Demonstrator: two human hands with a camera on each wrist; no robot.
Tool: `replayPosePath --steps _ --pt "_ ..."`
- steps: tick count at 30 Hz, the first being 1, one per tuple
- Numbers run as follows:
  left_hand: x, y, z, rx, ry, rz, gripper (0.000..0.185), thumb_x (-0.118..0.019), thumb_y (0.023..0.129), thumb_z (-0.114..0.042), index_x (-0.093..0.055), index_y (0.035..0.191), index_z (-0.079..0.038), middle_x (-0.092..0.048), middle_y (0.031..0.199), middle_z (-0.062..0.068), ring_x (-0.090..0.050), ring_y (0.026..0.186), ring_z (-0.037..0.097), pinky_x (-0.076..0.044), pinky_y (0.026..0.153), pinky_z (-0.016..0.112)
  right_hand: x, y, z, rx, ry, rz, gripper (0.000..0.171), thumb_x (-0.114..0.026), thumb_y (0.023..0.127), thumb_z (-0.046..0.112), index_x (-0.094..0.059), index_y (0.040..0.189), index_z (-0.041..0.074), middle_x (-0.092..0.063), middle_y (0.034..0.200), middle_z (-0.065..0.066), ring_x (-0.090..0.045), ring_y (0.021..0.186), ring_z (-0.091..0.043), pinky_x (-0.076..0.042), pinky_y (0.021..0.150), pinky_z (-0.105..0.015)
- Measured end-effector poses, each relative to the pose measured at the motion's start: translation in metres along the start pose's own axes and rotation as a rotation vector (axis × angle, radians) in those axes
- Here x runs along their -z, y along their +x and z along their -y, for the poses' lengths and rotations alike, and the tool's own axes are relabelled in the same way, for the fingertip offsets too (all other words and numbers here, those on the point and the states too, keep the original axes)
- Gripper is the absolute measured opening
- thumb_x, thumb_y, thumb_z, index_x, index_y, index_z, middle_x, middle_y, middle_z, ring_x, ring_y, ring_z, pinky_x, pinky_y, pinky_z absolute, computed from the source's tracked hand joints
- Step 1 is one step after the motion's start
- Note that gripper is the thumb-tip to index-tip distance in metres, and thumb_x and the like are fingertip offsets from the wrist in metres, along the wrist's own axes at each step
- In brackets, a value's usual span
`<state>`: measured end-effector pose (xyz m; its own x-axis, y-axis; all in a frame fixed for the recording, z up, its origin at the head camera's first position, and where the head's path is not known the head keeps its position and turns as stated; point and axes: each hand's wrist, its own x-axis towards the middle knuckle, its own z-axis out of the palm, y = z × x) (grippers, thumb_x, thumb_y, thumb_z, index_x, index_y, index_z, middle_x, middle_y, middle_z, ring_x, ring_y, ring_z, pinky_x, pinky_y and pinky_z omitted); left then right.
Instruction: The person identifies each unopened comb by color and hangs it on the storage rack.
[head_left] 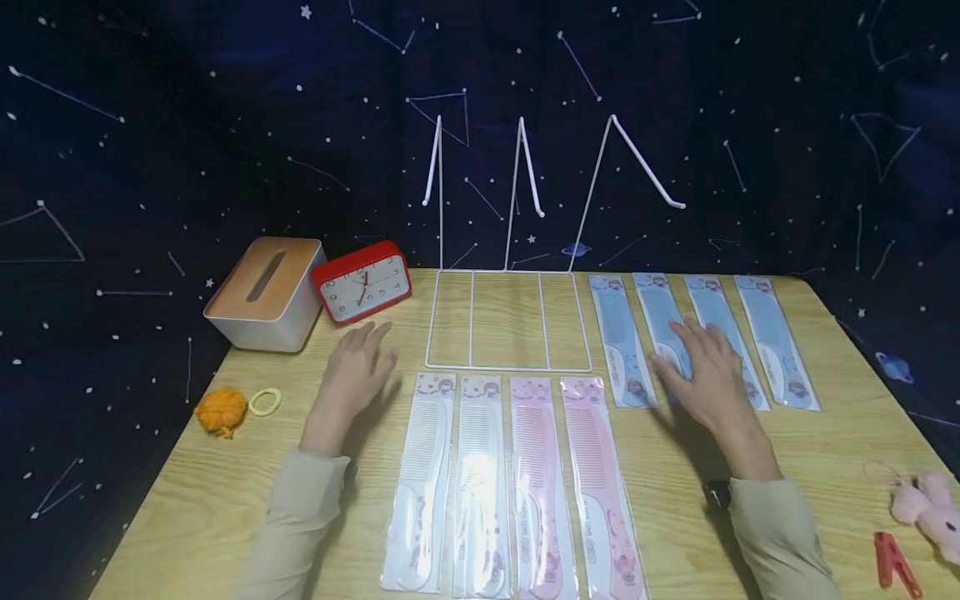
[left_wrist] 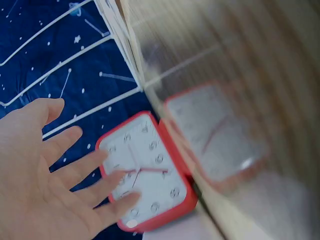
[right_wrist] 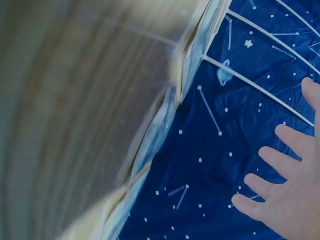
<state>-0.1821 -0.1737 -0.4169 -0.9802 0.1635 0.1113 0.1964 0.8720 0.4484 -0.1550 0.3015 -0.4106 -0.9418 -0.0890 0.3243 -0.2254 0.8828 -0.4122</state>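
My left hand (head_left: 351,377) is held over the table with spread, relaxed fingers, near a red alarm clock (head_left: 362,282); it holds nothing. On the other side my right hand (head_left: 708,375), also empty with loose fingers, hovers over packaged blue combs (head_left: 778,343), several of which lie side by side. Between the hands, two packaged white combs (head_left: 418,483) lie beside two packaged pink combs (head_left: 536,475), all lengthwise. Behind them stands a white wire rack (head_left: 510,368) with three upright prongs bent into hooks. The left wrist view shows the fingers in front of the clock face (left_wrist: 150,172).
A tissue box (head_left: 266,292) with a wooden lid stands at the back left. Nearer lie an orange yarn ball (head_left: 221,412) and a yellow ring (head_left: 265,402). At the right edge are a pink plush toy (head_left: 930,510) and a red clip (head_left: 894,565). A starry dark cloth (head_left: 225,125) hangs behind.
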Motion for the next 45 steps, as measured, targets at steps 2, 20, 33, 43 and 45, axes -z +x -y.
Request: replayPosePath --steps 2,20,33,43,45 --pt "-0.003 0.002 0.0 -0.007 -0.091 0.035 0.048 -0.049 0.098 -0.027 -0.044 0.14 -0.003 -0.045 0.14 0.024 -0.038 0.13 0.041 -0.03 0.107 0.054 -0.001 -0.001 0.003 -0.005 0.063 -0.004 0.059 -0.052 0.096 0.039 -0.041 0.139 0.0 -0.034 0.144 -0.031 -0.022 0.132 -0.054 -0.014 0.102 -0.07" --pt "-0.035 0.044 0.017 -0.074 -0.336 0.25 0.05 -0.064 0.091 -0.024 -0.052 0.133 0.001 -0.051 0.137 0.019 -0.045 0.127 0.034 -0.033 0.107 0.046 -0.012 -0.044 0.045 -0.067 0.388 0.301 0.048 -0.059 0.094 0.019 -0.046 0.133 -0.006 -0.049 0.13 -0.031 -0.053 0.112 -0.046 -0.044 0.092 -0.056" --pt "-0.036 0.055 0.014 -0.136 -0.242 0.289 0.051 -0.065 0.09 -0.021 -0.051 0.133 0.003 -0.053 0.129 0.021 -0.044 0.12 0.036 -0.033 0.104 0.05 -0.025 -0.08 0.067 0.047 0.207 0.425 0.075 -0.077 0.075 0.04 -0.049 0.132 -0.001 -0.048 0.132 -0.027 -0.038 0.121 -0.05 -0.028 0.096 -0.067" --pt "-0.038 0.057 0.015 -0.161 -0.19 0.328 0.054 -0.063 0.092 -0.022 -0.047 0.137 0.002 -0.046 0.136 0.023 -0.038 0.124 0.038 -0.028 0.106 0.051 -0.03 -0.092 0.082 0.032 0.114 0.444 0.085 -0.078 0.069 0.049 -0.049 0.135 0.004 -0.038 0.134 -0.035 -0.033 0.123 -0.053 -0.024 0.094 -0.073" --pt "-0.037 0.055 0.015 -0.173 -0.198 0.326 0.053 -0.063 0.092 -0.021 -0.048 0.136 0.002 -0.046 0.137 0.023 -0.037 0.126 0.039 -0.026 0.107 0.051 -0.03 -0.092 0.084 0.037 0.1 0.44 0.083 -0.079 0.069 0.046 -0.049 0.134 0.004 -0.039 0.134 -0.035 -0.034 0.122 -0.053 -0.025 0.093 -0.073"
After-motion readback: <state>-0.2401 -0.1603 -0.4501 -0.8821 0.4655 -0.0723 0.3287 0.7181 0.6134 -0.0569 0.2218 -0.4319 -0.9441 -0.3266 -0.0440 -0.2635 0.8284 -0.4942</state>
